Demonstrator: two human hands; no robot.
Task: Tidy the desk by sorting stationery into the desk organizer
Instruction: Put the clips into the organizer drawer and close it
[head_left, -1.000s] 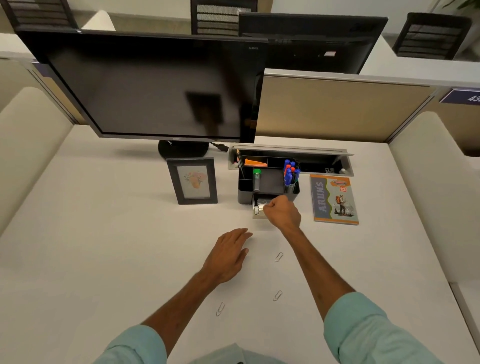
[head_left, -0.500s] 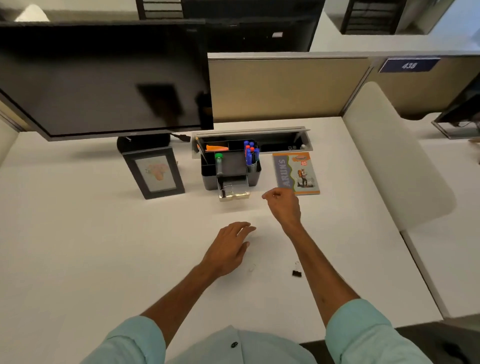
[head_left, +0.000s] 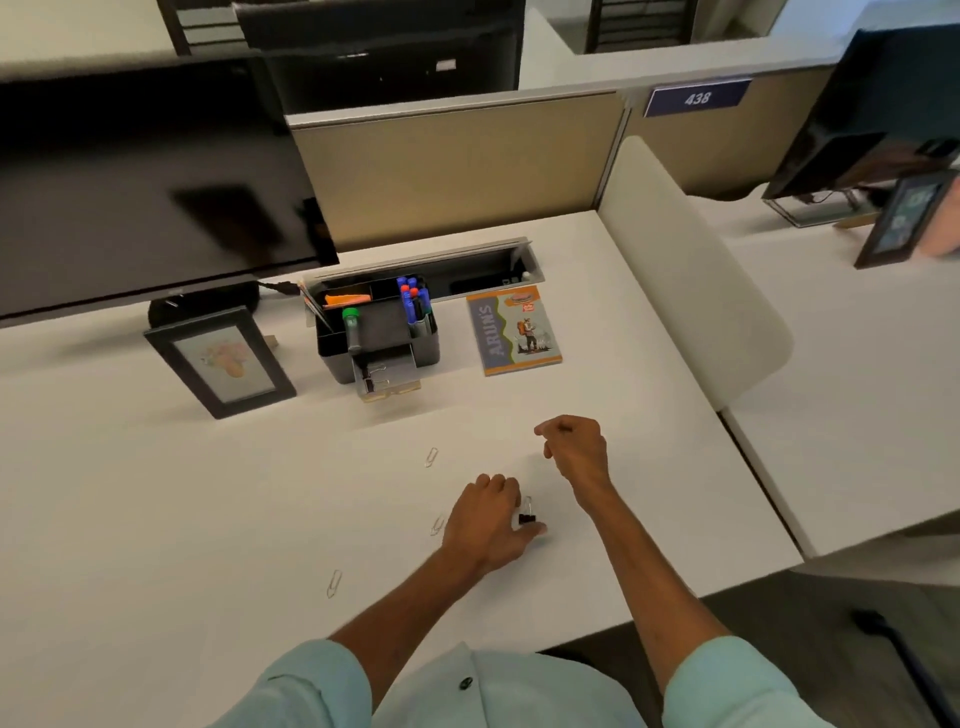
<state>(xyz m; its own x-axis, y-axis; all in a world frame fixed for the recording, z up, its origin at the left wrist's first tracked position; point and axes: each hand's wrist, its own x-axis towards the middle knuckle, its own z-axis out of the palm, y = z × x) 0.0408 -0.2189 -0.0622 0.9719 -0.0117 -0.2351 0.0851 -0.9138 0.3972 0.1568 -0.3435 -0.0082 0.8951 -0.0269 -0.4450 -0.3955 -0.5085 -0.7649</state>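
Note:
A black desk organizer (head_left: 387, 358) stands on the white desk below the monitor, holding blue and red markers (head_left: 414, 301), a green-capped marker (head_left: 352, 325) and an orange item. Its small front drawer (head_left: 387, 373) is pulled out with a binder clip inside. My left hand (head_left: 488, 525) rests on the desk with thumb and fingers closing around a small black binder clip (head_left: 527, 516). My right hand (head_left: 574, 447) hovers above the desk with fingers curled and nothing visible in it. Three paper clips lie on the desk: one (head_left: 431, 457) ahead, one (head_left: 437, 526) beside my left hand, one (head_left: 334, 583) nearer me.
A framed picture (head_left: 221, 361) stands left of the organizer and a notebook (head_left: 511, 330) lies to its right. A large monitor (head_left: 145, 192) fills the back left. A cable tray (head_left: 467, 270) is open behind the organizer. A white divider (head_left: 685, 270) borders the desk on the right.
My right hand has drawn back from the organizer drawer toward me. My left hand has moved right onto the black binder clip. The view has swung to the right.

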